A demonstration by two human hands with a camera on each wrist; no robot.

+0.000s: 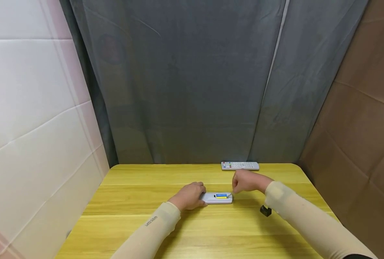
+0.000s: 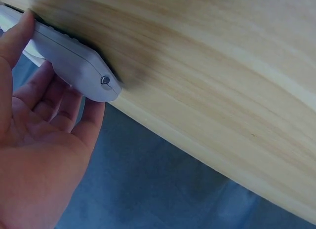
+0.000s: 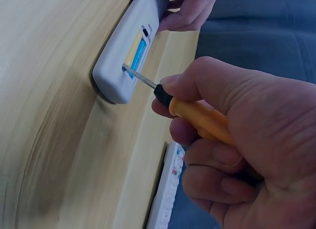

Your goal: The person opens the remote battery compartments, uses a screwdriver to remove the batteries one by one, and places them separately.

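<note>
The white remote (image 1: 216,198) you are working on lies face down on the yellow wooden table (image 1: 130,223), just below the centre of the head view, with its battery bay open and a blue and yellow battery (image 1: 221,196) showing inside. Your left hand (image 1: 189,196) grips the remote's left end, thumb on one long edge and fingers curled along the other. Your right hand (image 1: 245,181), just right of the remote, has its fingers wrapped tight round the orange handle of a small screwdriver (image 3: 187,108); the metal tip sits in the bay at the battery's end. A second white remote (image 1: 240,166) lies button side up at the table's far edge, above your right hand. A small black object (image 1: 265,210) stands on the table under your right forearm. A grey curtain (image 1: 192,79) hangs behind the table.
</note>
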